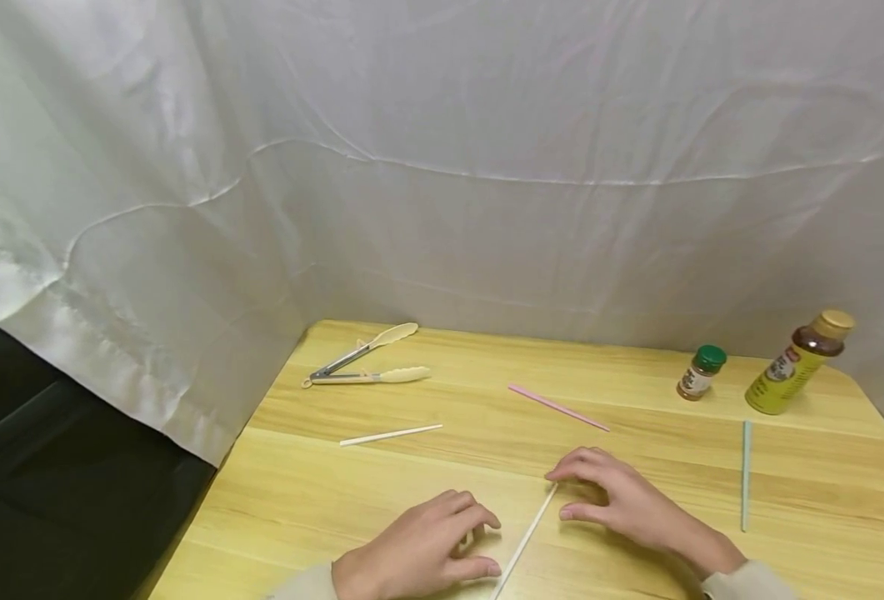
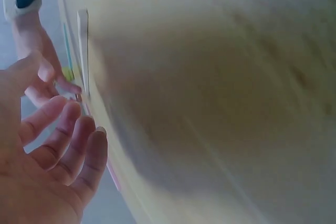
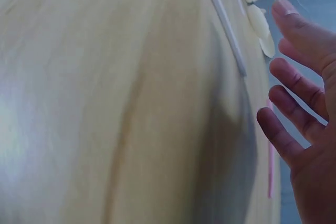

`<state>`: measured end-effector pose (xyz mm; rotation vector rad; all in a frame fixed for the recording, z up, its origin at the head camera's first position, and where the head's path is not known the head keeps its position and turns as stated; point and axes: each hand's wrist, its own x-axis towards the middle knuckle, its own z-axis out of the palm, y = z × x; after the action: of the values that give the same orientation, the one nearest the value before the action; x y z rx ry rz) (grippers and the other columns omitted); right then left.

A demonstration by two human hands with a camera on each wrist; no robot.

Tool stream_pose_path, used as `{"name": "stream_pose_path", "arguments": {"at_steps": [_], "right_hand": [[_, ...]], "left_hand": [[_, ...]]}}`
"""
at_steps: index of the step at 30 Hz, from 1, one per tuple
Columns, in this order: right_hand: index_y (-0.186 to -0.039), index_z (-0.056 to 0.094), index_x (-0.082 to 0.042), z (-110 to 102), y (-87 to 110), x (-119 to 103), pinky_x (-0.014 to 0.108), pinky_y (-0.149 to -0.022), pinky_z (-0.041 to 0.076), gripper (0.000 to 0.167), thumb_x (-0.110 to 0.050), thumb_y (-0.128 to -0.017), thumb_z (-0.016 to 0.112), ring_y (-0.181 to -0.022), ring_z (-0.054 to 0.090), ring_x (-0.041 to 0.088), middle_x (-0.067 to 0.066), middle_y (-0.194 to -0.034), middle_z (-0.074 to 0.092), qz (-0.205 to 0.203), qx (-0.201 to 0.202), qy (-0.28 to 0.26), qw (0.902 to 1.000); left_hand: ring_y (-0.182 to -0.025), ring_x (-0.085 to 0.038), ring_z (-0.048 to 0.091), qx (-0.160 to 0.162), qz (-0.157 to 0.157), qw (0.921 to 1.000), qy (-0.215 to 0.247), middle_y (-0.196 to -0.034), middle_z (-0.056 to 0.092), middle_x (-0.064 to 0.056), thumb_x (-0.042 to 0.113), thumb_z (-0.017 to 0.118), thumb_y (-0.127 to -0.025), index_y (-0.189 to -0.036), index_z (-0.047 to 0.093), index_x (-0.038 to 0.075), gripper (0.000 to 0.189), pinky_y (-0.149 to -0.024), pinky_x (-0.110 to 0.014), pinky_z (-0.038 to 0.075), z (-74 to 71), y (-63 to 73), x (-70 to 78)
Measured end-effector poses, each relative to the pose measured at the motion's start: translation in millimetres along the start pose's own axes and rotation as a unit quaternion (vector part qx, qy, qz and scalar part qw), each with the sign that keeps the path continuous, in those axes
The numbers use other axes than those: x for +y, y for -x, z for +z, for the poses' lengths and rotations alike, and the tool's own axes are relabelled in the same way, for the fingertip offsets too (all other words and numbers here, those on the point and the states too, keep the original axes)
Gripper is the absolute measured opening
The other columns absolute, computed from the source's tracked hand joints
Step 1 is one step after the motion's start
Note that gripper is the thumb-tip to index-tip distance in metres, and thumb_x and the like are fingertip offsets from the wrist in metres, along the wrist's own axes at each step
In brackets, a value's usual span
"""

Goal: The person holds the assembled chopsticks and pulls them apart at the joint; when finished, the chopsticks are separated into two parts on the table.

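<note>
A long white chopstick [image 1: 526, 540] lies slantwise on the table between the two hands, its near end cut off by the bottom of the head view. My left hand [image 1: 428, 547] hovers to its left with loosely bent fingers, and the left wrist view shows its palm [image 2: 47, 182] holding nothing. On the other side is my right hand [image 1: 625, 502], index fingertip right at the chopstick's far end in the head view. Seen from the right wrist, the fingers [image 3: 296, 80] are spread and hold nothing, with the white chopstick [image 3: 224, 24] on the tabletop beyond.
A shorter white chopstick [image 1: 391, 435], a pink one [image 1: 557, 407] and a pale blue-green one [image 1: 746, 475] lie on the wooden table [image 1: 299, 500]. Tongs [image 1: 344, 377] lie spread at the back left. A green-capped spice jar [image 1: 700, 374] and a bottle [image 1: 790, 371] stand back right, before grey cloth.
</note>
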<state>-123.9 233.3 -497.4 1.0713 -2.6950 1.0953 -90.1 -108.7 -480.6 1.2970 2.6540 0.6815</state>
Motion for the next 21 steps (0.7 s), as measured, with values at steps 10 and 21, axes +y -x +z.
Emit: {"name": "stream_pose_path", "arguments": {"at_steps": [10, 21], "right_hand": [[-0.125, 0.075, -0.031, 15, -9.9, -4, 0.035, -0.1, 0.054, 0.025, -0.036, -0.101, 0.077, -0.119, 0.061, 0.011, -0.013, -0.127, 0.069, -0.017, -0.05, -0.014, 0.9985], [-0.104, 0.073, -0.037, 20, -7.7, -3, 0.029, -0.085, 0.036, 0.006, -0.033, -0.101, 0.077, -0.098, 0.056, 0.001, -0.021, -0.107, 0.065, -0.021, -0.066, -0.012, 0.9976]], "left_hand": [[-0.088, 0.008, 0.048, -0.055, 0.012, 0.9979, 0.033, -0.103, 0.063, 0.019, 0.054, 0.069, -0.105, -0.116, 0.068, 0.025, 0.031, -0.078, -0.01, 0.044, 9.7, -5.1, 3.9], [-0.081, 0.009, 0.049, -0.072, -0.004, 0.9966, 0.038, -0.095, 0.06, 0.021, 0.027, 0.075, -0.105, -0.116, 0.069, 0.022, 0.013, -0.075, -0.009, 0.046, 11.9, -9.2, 2.1]]}}
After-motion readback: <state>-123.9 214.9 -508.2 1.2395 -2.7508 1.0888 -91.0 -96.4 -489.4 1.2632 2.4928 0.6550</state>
